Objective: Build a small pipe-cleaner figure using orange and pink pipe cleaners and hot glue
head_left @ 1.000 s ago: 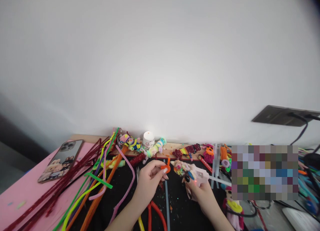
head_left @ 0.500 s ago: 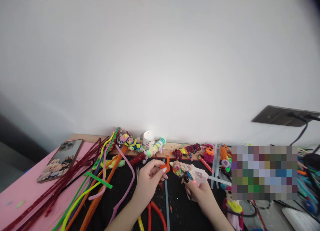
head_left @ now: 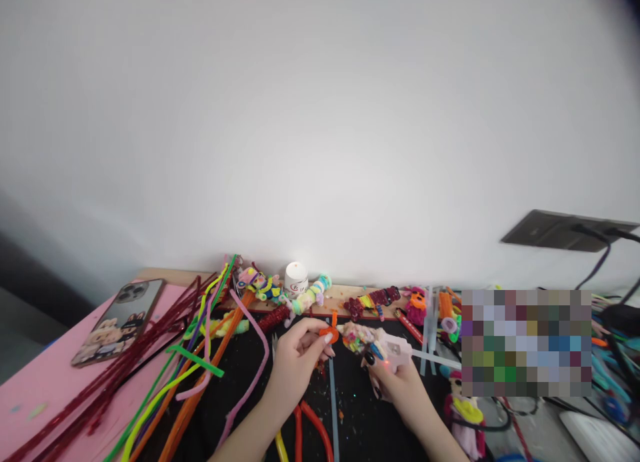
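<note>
Left hand (head_left: pixel 296 362) pinched a small orange pipe-cleaner piece (head_left: pixel 329 331) at its fingertips, right hand (head_left: pixel 400 382) gripped a pink glue gun (head_left: pixel 389 350), nozzle just right of the piece, loose pipe cleaners (head_left: pixel 200 362) well left.

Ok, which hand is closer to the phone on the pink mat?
Left. The left hand, pinching an orange pipe cleaner piece, is on the phone's side. The right hand, holding the glue gun, is farther off.
</note>
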Demonstrator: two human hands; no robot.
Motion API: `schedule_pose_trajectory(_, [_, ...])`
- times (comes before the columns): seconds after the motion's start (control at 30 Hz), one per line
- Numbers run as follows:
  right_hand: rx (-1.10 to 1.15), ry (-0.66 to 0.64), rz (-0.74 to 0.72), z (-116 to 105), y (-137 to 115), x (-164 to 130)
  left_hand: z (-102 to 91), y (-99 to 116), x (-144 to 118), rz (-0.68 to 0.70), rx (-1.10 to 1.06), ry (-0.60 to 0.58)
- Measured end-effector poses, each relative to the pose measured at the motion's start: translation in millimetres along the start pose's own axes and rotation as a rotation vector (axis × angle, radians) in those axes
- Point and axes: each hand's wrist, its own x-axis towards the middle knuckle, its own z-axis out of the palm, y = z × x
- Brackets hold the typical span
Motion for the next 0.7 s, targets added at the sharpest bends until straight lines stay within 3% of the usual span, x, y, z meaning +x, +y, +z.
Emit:
schedule_pose_trajectory(0.43, [0.014,-0.047,0.066,-1.2,3.4,2.7,-3.1,2.9,2.3,-0.012,-0.044,0.044])
schedule_pose_trajectory(0.57, [-0.132,-0.019,-0.123,-5.3,-7.3,3.5,-6.0,5.2,5.4,-0.027,-0.096,0.096])
schedule_pose_trajectory(0.7, [-0.415,-0.188,-0.242,-7.8,-25.8,2.2,-7.1,5.9,6.2,-0.038,-0.119,0.106])
